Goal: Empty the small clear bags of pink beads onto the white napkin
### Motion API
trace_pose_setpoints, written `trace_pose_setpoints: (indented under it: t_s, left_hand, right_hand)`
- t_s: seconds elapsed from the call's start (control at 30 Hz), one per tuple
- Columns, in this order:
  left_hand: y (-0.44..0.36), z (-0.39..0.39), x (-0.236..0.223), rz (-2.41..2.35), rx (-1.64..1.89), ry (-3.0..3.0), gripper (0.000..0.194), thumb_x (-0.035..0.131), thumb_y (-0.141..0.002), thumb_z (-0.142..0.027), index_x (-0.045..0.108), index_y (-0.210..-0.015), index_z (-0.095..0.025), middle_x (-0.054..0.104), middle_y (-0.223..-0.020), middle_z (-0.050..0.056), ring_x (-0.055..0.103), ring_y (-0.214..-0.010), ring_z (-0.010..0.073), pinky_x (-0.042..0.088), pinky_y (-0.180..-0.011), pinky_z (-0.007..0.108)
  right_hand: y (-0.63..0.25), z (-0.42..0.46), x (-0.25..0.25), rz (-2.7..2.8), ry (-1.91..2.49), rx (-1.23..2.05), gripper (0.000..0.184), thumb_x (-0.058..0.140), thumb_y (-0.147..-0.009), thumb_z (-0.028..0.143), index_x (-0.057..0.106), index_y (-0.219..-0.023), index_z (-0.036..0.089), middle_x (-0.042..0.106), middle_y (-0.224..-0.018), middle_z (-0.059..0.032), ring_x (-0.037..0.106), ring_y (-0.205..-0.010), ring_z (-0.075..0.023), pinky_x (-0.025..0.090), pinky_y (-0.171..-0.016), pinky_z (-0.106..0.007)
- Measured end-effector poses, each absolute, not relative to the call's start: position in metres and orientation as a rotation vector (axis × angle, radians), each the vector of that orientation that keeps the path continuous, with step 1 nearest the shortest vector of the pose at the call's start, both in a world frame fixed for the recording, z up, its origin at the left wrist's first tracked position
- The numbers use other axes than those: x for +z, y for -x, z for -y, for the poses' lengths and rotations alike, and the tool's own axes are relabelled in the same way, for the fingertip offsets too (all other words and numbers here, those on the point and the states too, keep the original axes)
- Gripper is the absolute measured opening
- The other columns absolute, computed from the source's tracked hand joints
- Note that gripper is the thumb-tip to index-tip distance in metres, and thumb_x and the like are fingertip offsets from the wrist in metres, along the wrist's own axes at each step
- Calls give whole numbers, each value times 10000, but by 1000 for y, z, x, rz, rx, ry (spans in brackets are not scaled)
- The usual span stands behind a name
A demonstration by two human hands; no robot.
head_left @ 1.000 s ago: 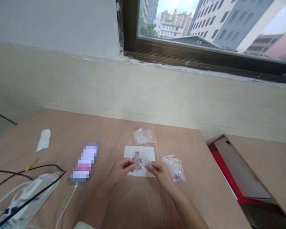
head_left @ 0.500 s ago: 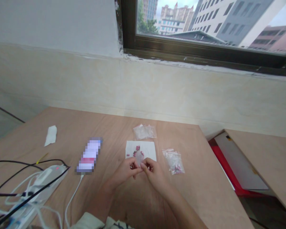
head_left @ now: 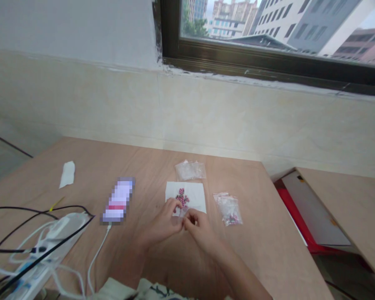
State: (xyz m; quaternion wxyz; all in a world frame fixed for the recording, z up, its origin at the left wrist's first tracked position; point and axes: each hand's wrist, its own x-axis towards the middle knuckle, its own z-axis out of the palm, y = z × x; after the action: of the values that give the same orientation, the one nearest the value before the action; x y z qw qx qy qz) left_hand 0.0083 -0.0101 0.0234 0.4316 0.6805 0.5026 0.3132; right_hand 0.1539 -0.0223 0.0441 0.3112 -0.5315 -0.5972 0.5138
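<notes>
My left hand (head_left: 167, 221) and my right hand (head_left: 201, 228) meet over the near edge of a small white sheet (head_left: 195, 192). Between them is a small clear plastic bag (head_left: 183, 211), partly hidden by the fingers. The right thumb and index finger pinch its near edge. The left index finger arches over its far side, with the left thumb close to the right fingertips. Just beyond the bag, a cluster of small pink and dark beads or similar pieces (head_left: 181, 196) lies on the sheet; their exact kind is too small to tell.
Clear plastic bags (head_left: 190, 171) lie behind the sheet. More bags (head_left: 229, 209), with pink pieces inside, lie to the right. Leftward are a blurred phone (head_left: 118, 200) on a white cable, a white paper piece (head_left: 68, 174) and a power strip (head_left: 59, 235) with tangled cables.
The bag, held up over the pieces before, is lower and nearer me, so the pieces show more fully. My left index finger has spread away from its thumb.
</notes>
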Motion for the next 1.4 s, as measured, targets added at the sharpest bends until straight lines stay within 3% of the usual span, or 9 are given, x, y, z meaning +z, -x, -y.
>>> trace_pose_setpoints:
  t_s: [0.07, 0.17, 0.23, 0.37, 0.5, 0.63, 0.73, 1.4]
  left_hand:
    - [-8, 10, 29, -1142, 796, -1756, 340, 469, -660, -111, 478, -991, -189, 514, -1048, 52, 456, -999, 180, 363, -872, 327]
    - [-3, 9, 38, -1110, 783, -1746, 279, 403, -706, -101, 521, -945, -182, 524, -1059, 56, 440, -1050, 183, 307, -941, 341]
    - [2, 10, 44, -1072, 691, -1743, 266, 428, -731, -149, 516, -978, -198, 538, -1054, 42, 450, -1046, 183, 309, -944, 341]
    - [5, 14, 49, -1078, 615, -1791, 485, 584, -668, -286, 420, -1118, -211, 481, -1151, 53, 414, -1088, 203, 310, -948, 350]
    - [9, 10, 41, -1334, 694, -1799, 374, 552, -695, -307, 464, -1043, -203, 511, -1085, 49, 442, -1047, 206, 324, -929, 365]
    - [17, 5, 27, -1436, 644, -1862, 376, 577, -672, -286, 473, -1023, -203, 513, -1072, 56, 435, -1043, 216, 321, -922, 376]
    - [19, 3, 18, -1450, 600, -1893, 389, 588, -661, -276, 473, -1022, -191, 515, -1067, 67, 437, -1034, 221, 327, -909, 377]
    - [12, -2, 1, -1466, 525, -1988, 393, 609, -635, -276, 492, -1000, -189, 535, -1042, 73, 455, -993, 235, 332, -855, 363]
  right_hand:
    - [-152, 24, 47, 1569, 1383, 1352, 141, 414, -618, 133, 364, -495, 179, 353, -486, 56, 336, -494, -80, 247, -470, -198]
    - [-154, 23, 43, 1498, 1426, 1352, 145, 414, -630, 143, 390, -490, 175, 371, -476, 53, 354, -492, -83, 258, -474, -201]
    - [-156, 19, 38, 1417, 1430, 1376, 148, 424, -638, 161, 411, -491, 172, 396, -476, 47, 373, -491, -87, 275, -483, -206]
    - [-156, 8, 29, 1266, 1312, 1539, 190, 435, -689, 267, 449, -525, 172, 433, -477, 38, 381, -462, -88, 301, -483, -216]
    - [-159, 0, 12, 1311, 1326, 1460, 203, 435, -728, 342, 482, -636, 167, 488, -572, 11, 411, -500, -102, 332, -513, -230]
    - [-164, -3, -22, 1520, 1624, 978, 113, 539, -652, 243, 506, -717, 157, 513, -693, -29, 460, -644, -149, 356, -609, -262]
    - [-165, -3, -40, 1679, 1657, 852, 81, 527, -656, 186, 522, -733, 162, 521, -733, -41, 468, -704, -163, 361, -652, -274]
    - [-171, -19, -34, 1806, 1587, 997, 64, 551, -655, 165, 495, -626, 162, 490, -613, 16, 428, -564, -106, 312, -533, -216]
